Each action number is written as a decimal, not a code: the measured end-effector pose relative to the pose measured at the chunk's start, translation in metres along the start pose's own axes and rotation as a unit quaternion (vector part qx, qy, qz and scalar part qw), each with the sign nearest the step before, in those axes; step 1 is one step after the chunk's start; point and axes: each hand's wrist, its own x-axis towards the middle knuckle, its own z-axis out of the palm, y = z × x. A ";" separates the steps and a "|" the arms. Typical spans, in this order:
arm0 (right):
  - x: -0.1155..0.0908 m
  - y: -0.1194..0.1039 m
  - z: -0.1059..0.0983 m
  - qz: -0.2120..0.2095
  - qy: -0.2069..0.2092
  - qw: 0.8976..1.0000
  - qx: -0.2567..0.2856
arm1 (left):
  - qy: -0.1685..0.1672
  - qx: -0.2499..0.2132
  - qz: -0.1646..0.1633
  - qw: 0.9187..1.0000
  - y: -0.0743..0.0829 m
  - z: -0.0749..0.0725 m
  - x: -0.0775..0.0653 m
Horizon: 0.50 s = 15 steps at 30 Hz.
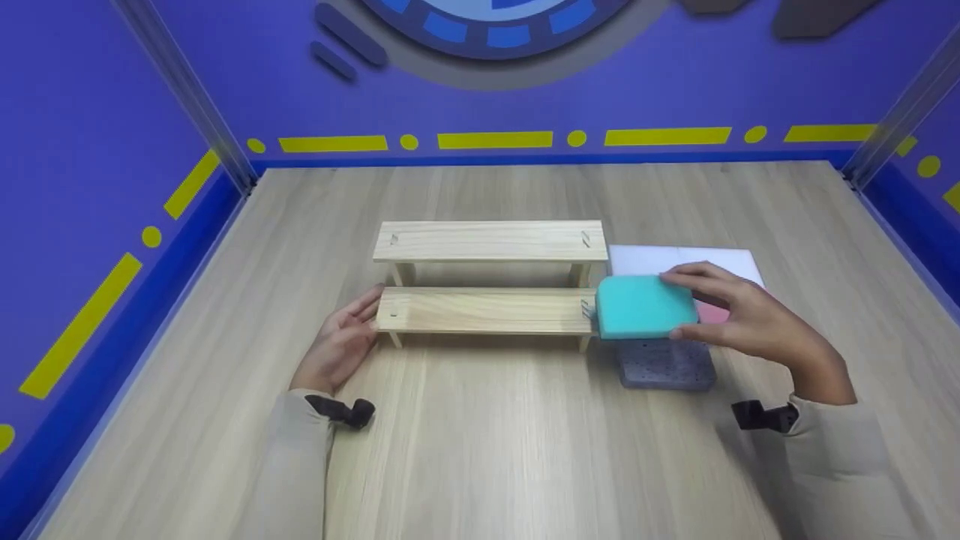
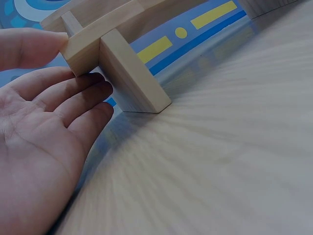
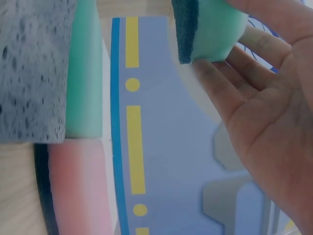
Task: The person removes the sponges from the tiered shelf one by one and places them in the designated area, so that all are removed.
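Note:
A two-step wooden rack (image 1: 487, 311) stands mid-table, its rear plank (image 1: 487, 240) behind the front one. My left hand (image 1: 341, 345) holds the front plank's left end; in the left wrist view the thumb (image 2: 34, 48) touches the plank's corner and the other fingers lie beneath and beside it. My right hand (image 1: 739, 315) grips a turquoise sponge (image 1: 645, 307) between thumb and fingers at the front plank's right end. A dark blue scouring layer (image 3: 186, 32) shows on this sponge in the right wrist view.
Right of the rack lie a grey speckled sponge (image 1: 666, 366), a pink sponge (image 1: 711, 312) partly hidden by my right hand, and white blocks (image 1: 682, 257). Another green sponge (image 3: 85, 73) shows beside the grey one. Blue-purple walls (image 1: 480, 112) border the wooden table (image 1: 480, 450).

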 end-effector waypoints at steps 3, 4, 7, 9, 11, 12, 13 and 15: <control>-0.002 0.002 -0.002 -0.003 -0.001 1.000 0.013 | -0.001 0.000 0.002 1.000 0.000 0.000 0.000; -0.003 0.003 -0.003 -0.004 -0.002 1.000 0.016 | -0.002 0.000 0.003 1.000 0.000 0.000 -0.001; -0.006 0.005 -0.005 -0.006 -0.002 1.000 0.021 | -0.003 -0.001 0.004 1.000 0.000 0.000 -0.001; -0.009 0.006 -0.006 -0.005 0.000 1.000 0.014 | -0.005 0.001 0.005 1.000 0.000 0.001 -0.001; -0.011 0.008 -0.008 -0.001 0.002 1.000 0.008 | -0.004 0.000 0.005 1.000 0.000 0.001 -0.001; -0.012 0.008 -0.008 0.002 0.002 1.000 0.005 | -0.004 -0.001 0.005 1.000 0.000 0.001 -0.001; -0.013 0.009 -0.009 0.006 0.003 1.000 0.002 | -0.004 -0.002 0.005 1.000 0.000 0.001 -0.001; -0.016 0.010 -0.011 0.011 0.003 1.000 -0.002 | -0.004 -0.007 0.005 1.000 0.000 0.001 -0.001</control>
